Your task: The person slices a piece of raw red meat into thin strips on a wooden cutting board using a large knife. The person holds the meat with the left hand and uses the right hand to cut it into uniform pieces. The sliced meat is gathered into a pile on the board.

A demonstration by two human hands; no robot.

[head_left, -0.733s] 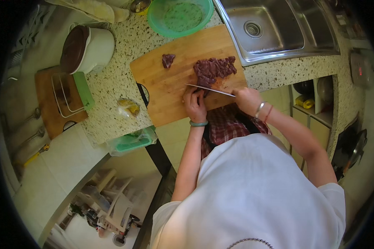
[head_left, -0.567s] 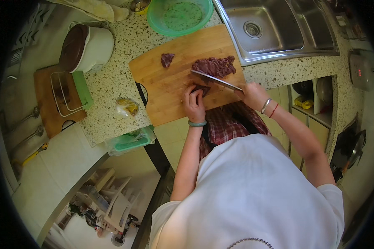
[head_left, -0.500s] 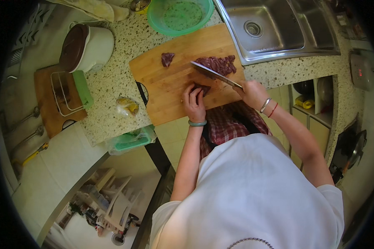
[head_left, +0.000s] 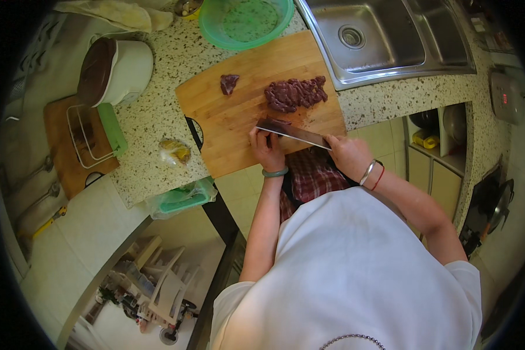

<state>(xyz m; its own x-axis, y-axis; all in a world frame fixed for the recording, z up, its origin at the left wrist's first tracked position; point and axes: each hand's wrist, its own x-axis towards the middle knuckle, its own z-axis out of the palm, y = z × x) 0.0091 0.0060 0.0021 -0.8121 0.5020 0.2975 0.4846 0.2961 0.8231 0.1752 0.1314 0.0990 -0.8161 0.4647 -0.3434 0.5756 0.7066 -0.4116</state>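
Note:
My right hand [head_left: 350, 156] grips the handle of a kitchen knife [head_left: 297, 134] with a broad blade. The blade slants across the near part of a wooden cutting board [head_left: 216, 114], its tip beside the fingers of my left hand [head_left: 267, 150]. Those fingers are curled down on a piece of dark red meat, mostly hidden by the blade and hand; a sliver of meat [head_left: 280, 121] shows just beyond the blade. Farther back on the board lies a heap of sliced meat [head_left: 294, 94]. A small separate chunk of meat [head_left: 229, 84] rests to its left.
A green bowl [head_left: 207, 29] stands behind the board, and a steel sink [head_left: 385, 41] adjoins its right. Leftward are a knotted plastic bag [head_left: 175, 151], a white pot with a brown lid [head_left: 131, 73] and a second wooden board [head_left: 64, 146]. A green tray in plastic [head_left: 184, 199] sits below the counter edge.
The knife has moved from beside the sliced heap toward me and left, to the piece under my left hand. The heap is now fully in view. My left hand stays nearly in place.

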